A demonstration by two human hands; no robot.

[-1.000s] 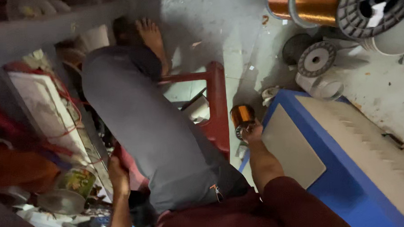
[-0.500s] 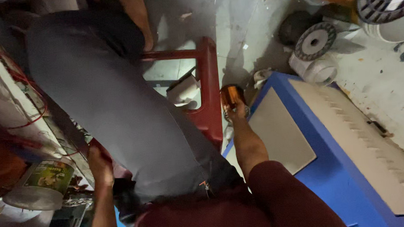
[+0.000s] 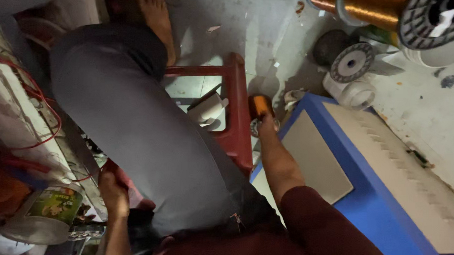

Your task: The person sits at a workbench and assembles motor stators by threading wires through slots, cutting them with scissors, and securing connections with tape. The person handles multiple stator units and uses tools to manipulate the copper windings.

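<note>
the right hand (image 3: 265, 122) holds a small copper wire spool (image 3: 259, 105), fingers closed around its lower flange, beside the red stool (image 3: 236, 112) and blue box (image 3: 386, 207). likely dense, rigid; grip flanges, not the winding. the left hand (image 3: 112, 192) grips the stool's edge.

The large copper wire spool (image 3: 384, 6) runs off the frame's top right edge. The right hand (image 3: 265, 125), mid-frame, is mostly hidden behind the small copper spool (image 3: 259, 106). The tin can (image 3: 44, 214), lower left, is blurred.
</note>
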